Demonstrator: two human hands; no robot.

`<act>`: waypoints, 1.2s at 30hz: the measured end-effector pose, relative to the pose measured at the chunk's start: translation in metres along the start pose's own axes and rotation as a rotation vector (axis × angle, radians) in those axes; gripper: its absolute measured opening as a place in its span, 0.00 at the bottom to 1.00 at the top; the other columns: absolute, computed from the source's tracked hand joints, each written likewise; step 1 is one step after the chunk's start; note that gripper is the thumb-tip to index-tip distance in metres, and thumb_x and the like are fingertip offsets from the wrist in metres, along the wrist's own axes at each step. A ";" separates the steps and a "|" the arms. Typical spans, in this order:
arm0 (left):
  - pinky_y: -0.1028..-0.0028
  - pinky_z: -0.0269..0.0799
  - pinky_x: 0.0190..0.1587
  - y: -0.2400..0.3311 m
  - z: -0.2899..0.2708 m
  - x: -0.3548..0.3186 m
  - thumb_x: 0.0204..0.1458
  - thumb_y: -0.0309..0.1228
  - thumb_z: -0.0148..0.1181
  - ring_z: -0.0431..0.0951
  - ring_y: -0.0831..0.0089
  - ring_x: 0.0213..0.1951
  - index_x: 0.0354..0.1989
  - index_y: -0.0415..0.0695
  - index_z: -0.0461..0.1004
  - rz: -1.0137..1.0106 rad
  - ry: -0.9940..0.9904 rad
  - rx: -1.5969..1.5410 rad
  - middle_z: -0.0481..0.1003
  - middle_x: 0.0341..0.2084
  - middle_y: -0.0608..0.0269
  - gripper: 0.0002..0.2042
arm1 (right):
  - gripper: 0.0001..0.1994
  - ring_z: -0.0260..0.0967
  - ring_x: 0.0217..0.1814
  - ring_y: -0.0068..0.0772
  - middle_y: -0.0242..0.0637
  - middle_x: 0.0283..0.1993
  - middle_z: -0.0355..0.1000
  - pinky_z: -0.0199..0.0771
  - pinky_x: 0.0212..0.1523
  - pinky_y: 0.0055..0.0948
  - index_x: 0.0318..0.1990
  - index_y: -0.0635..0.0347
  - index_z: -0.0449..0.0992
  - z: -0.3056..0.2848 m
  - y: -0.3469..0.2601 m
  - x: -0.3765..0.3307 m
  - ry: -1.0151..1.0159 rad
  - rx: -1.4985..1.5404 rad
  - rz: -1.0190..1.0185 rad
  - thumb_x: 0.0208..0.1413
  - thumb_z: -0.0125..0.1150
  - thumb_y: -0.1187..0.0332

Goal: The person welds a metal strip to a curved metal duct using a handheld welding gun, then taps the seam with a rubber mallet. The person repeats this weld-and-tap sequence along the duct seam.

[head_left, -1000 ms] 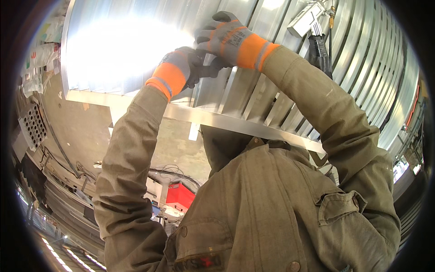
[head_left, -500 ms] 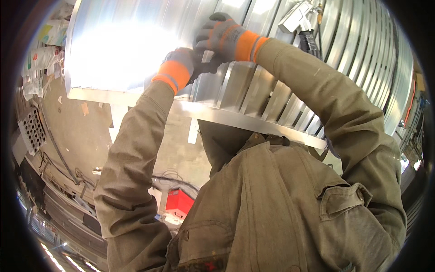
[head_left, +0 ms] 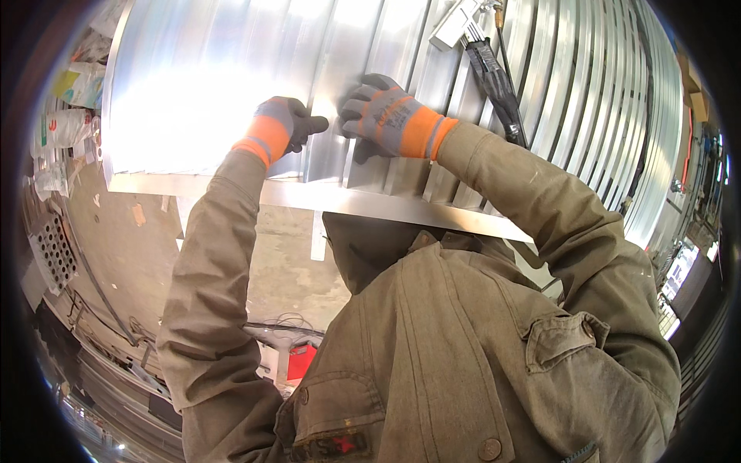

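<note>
A row of pale metal slats [head_left: 397, 38] is spread below the person's chest, bordered on the near side by a flat metal edge bar [head_left: 370, 202]. Beyond that bar, a stained floor [head_left: 297, 274] is seen, with a red box [head_left: 301, 360] and dark cables [head_left: 289, 322] lower down. Plastic bags [head_left: 65, 127] and a perforated plate [head_left: 52, 253] are crowded at the far left. The 2 gloved hands are held apart over the slats: the left hand [head_left: 279, 130] is partly curled, the right hand [head_left: 390, 116] is laid with fingers bent. Whether anything is gripped by either cannot be told. The slats at left are washed out by glare. A silver device [head_left: 455, 27] is cut off at the top, and the red box is partly hidden by the jacket [head_left: 432, 347].
</note>
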State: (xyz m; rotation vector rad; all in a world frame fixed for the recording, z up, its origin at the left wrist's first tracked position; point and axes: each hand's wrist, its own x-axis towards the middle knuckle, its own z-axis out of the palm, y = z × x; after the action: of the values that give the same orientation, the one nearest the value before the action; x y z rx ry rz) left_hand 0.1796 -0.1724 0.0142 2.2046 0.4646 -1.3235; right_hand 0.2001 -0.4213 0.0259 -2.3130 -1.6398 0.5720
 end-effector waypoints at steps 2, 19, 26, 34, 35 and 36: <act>0.66 0.79 0.33 0.000 0.000 0.003 0.58 0.53 0.74 0.83 0.71 0.27 0.41 0.42 0.85 -0.044 -0.011 -0.037 0.84 0.27 0.62 0.23 | 0.19 0.71 0.73 0.40 0.30 0.62 0.79 0.57 0.84 0.52 0.48 0.46 0.87 0.002 0.001 -0.001 -0.007 0.046 0.031 0.55 0.75 0.46; 0.69 0.77 0.32 -0.011 0.006 -0.015 0.59 0.46 0.73 0.79 0.73 0.24 0.32 0.41 0.84 0.016 0.035 -0.278 0.82 0.22 0.64 0.18 | 0.35 0.78 0.61 0.57 0.51 0.60 0.80 0.80 0.62 0.50 0.67 0.59 0.79 -0.050 0.074 -0.099 0.644 -0.321 0.862 0.60 0.77 0.44; 0.69 0.78 0.37 -0.101 -0.009 -0.038 0.64 0.45 0.70 0.81 0.72 0.30 0.55 0.43 0.86 -0.005 0.641 -0.327 0.85 0.31 0.62 0.20 | 0.35 0.76 0.66 0.56 0.46 0.60 0.82 0.76 0.68 0.49 0.65 0.55 0.77 -0.046 0.100 -0.095 0.149 -0.101 1.133 0.62 0.72 0.38; 0.56 0.77 0.66 -0.241 0.050 -0.020 0.65 0.70 0.55 0.81 0.43 0.61 0.70 0.37 0.74 -0.625 1.552 -0.744 0.72 0.69 0.41 0.44 | 0.27 0.81 0.59 0.56 0.47 0.54 0.86 0.80 0.61 0.47 0.61 0.60 0.77 -0.085 0.080 -0.085 0.259 -0.037 1.099 0.62 0.70 0.51; 0.56 0.76 0.66 -0.254 0.054 -0.017 0.65 0.71 0.53 0.81 0.43 0.63 0.71 0.35 0.73 -0.624 1.485 -0.911 0.73 0.69 0.40 0.46 | 0.27 0.82 0.58 0.58 0.48 0.52 0.86 0.81 0.59 0.48 0.62 0.61 0.76 -0.095 0.069 -0.089 0.321 0.012 1.064 0.61 0.69 0.53; 0.56 0.76 0.67 -0.261 0.053 -0.011 0.65 0.72 0.52 0.80 0.43 0.64 0.72 0.34 0.72 -0.616 1.417 -1.079 0.74 0.69 0.39 0.48 | 0.27 0.82 0.52 0.50 0.46 0.49 0.86 0.81 0.55 0.43 0.65 0.61 0.76 -0.105 0.057 -0.094 0.344 0.121 1.067 0.61 0.68 0.58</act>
State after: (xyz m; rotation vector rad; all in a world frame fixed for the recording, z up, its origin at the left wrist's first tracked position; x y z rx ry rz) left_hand -0.0026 0.0063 -0.0633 1.6212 1.8647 0.5801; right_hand 0.2681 -0.5266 0.1124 -2.8266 -0.1240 0.3798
